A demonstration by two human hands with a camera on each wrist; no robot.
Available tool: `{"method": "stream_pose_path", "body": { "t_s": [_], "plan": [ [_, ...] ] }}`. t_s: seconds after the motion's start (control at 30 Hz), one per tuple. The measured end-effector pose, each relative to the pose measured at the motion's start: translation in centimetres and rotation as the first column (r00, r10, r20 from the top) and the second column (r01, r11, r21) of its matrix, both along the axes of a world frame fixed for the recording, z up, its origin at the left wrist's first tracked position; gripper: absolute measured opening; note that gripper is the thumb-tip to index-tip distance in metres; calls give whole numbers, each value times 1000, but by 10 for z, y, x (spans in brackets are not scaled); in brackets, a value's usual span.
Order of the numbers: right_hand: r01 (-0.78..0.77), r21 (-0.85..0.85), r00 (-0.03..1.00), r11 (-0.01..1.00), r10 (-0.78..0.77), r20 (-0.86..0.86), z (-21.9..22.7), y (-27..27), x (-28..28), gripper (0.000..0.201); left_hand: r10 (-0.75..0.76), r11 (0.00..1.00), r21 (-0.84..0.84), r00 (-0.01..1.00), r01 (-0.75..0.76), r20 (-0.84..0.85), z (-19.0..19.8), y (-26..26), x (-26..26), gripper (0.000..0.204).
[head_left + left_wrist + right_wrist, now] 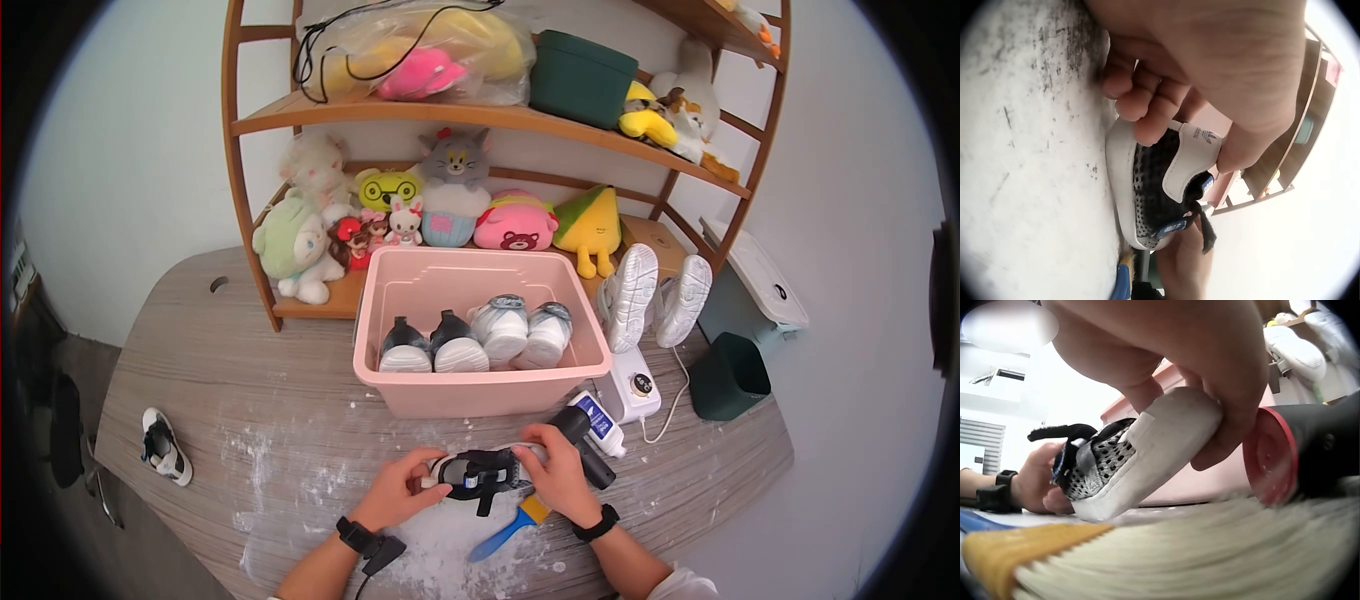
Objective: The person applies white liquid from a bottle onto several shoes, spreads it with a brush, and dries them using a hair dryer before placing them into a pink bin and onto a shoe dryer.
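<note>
A small black-and-white sneaker (482,474) with straps is held between both hands, close over the powdery tabletop. My left hand (405,488) grips its left end, fingers on one side and thumb on the other; in the left wrist view a white side panel (1180,164) shows beside the fingers. The right hand (558,478) pinches the other end, where the right wrist view shows the white sole (1169,447) tilted up. Below the right hand lies a blue-handled brush (512,527) with pale bristles (1210,553).
A pink bin (475,395) with several shoes stands ahead. Right of the hands lie a black hair dryer (592,462) and a white-and-blue tube (597,425). White shoes sit on a shoe dryer (632,388), near a dark green bin (728,380). Another small sneaker (165,448) is far left.
</note>
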State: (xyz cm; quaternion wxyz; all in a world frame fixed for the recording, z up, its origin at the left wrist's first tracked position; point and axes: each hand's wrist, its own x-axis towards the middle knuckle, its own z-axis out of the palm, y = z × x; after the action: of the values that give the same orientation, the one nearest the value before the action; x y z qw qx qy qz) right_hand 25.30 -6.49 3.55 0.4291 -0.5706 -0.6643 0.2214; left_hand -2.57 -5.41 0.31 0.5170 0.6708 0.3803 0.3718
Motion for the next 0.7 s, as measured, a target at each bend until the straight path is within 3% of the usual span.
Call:
{"method": "stream_pose_path", "body": {
  "t_s": [0.1,0.2,0.3,0.43,0.5,0.57,0.7],
  "plan": [
    [-31,45,998,998,29,53,-16,6,-1,26,25,999,45,999,-24,-23,0,0,-3,38],
    [-143,92,984,985,131,122,-18,6,-4,24,15,998,64,985,-4,-174,-5,0,-7,26],
    [-153,139,982,978,135,132,-3,2,-2,23,13,991,133,997,-4,-70,-13,2,-5,21],
    [-126,132,992,983,121,44,33,-7,15,22,45,998,-35,997,-42,62,-10,1,-4,22],
    [-88,258,993,962,64,100,51,-6,35,21,69,995,-72,993,-62,97,-7,1,-4,21],
    [-24,270,997,962,4,72,73,-2,58,21,153,978,-149,986,-142,64,5,1,-3,17],
    [217,482,951,849,-295,91,106,23,120,27,220,976,10,975,-220,-13,46,4,-2,12]
  ]
}}
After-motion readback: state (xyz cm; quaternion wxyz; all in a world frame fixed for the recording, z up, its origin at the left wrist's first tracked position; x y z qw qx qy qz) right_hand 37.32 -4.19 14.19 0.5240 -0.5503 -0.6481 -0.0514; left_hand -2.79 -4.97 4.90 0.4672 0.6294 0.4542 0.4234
